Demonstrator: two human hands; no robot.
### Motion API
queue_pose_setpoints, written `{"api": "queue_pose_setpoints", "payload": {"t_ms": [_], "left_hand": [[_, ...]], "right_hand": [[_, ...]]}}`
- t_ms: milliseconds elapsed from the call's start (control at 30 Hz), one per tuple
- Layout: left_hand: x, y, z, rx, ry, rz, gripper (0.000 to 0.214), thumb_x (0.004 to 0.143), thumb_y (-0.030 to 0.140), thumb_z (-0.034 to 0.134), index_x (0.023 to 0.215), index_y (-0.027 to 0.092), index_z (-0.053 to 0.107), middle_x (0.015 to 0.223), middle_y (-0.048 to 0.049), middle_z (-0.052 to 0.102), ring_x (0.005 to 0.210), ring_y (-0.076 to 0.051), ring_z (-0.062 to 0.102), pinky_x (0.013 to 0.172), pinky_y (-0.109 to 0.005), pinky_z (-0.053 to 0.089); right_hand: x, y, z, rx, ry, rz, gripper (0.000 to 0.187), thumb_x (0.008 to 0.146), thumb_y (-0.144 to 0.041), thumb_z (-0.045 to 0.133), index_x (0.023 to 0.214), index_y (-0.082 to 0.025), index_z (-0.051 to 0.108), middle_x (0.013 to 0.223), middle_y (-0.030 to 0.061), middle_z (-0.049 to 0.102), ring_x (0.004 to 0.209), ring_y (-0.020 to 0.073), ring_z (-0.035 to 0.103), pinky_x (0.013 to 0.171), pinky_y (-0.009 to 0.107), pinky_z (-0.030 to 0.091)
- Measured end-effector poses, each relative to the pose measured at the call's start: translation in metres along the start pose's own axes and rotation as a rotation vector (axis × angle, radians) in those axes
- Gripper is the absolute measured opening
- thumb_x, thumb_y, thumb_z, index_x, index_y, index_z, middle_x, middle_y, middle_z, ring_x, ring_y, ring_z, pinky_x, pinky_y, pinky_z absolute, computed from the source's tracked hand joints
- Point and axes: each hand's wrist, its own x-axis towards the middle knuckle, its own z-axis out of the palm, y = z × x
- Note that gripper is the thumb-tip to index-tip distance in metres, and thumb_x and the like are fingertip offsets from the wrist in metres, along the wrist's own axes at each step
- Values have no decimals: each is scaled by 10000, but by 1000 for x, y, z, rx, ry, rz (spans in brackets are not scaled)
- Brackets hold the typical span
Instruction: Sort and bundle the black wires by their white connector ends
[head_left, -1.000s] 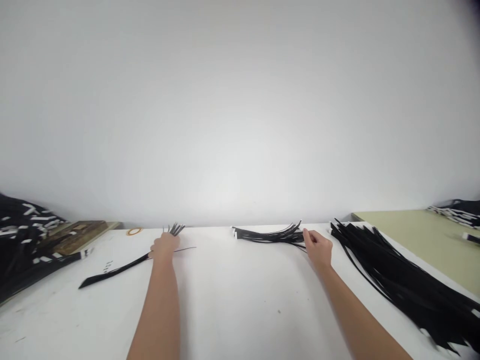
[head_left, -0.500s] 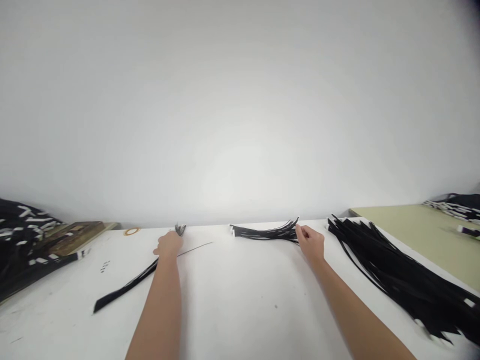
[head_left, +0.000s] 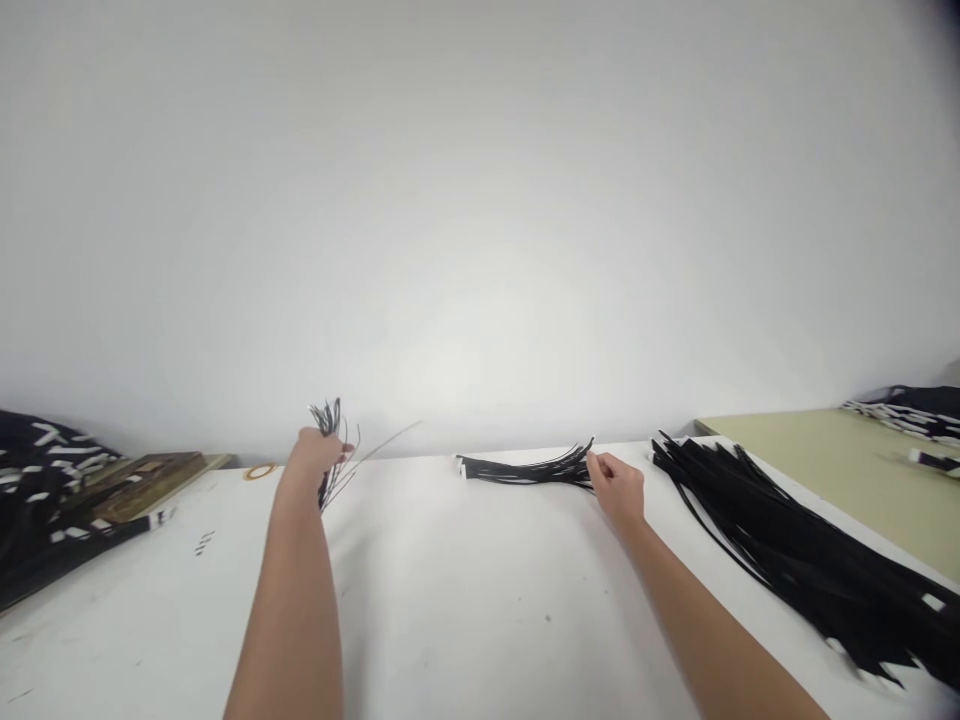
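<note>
Against a pale wall [head_left: 480, 220], on a white desk [head_left: 450, 620]: black bundle [head_left: 517, 471] lying along the far edge, long axis sideways, right end pinched in the nearer right hand [head_left: 616, 487]; cords [head_left: 325, 418] gripped roughly upright in left hand [head_left: 315, 453].

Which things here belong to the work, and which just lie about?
In the work:
thin black strands in the left hand
white-tipped black strand bundle at the right hand
probably the large black strand pile

Seemingly lying about:
flat orange ring
flat brown board

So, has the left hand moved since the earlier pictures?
Yes: the left hand rose in view, from lower than the orange ring to slightly higher.
</note>
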Motion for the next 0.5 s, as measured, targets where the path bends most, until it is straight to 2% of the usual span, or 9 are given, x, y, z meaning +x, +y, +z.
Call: {"api": "queue_pose_setpoints", "payload": {"t_ms": [133,233,333,500], "left_hand": [[-25,31,-33,-189,86,86,293,870,278,380,1109,144,482,1013,-101,678,740,-182,660,649,-323,520],[-49,56,-43,-440,139,274,311,826,324,447,1079,164,533,960,-90,685,727,-191,656,674,-340,524],[-76,81,-38,-481,53,446,331,810,345,490,1096,192,552,918,-66,684,738,-179,650,685,-325,516],[-110,112,-9,-318,-174,618,285,839,370,447,1034,198,564,882,-45,673,720,-165,633,666,-302,489]], "right_hand": [[1,-1,1,12,0,-9,428,848,-457,446,521,-195,361,472,-42,285,479,101,245,497,244,262],[1,-2,1,25,-14,-10,423,850,-446,451,520,-192,372,473,-42,296,481,98,244,503,240,259],[1,-4,1,38,-31,-4,416,853,-442,454,527,-192,392,476,-42,301,482,98,251,506,238,255],[1,-11,-2,77,-62,-1,390,877,-437,425,573,-197,472,481,-39,356,481,103,298,513,234,275]]}}
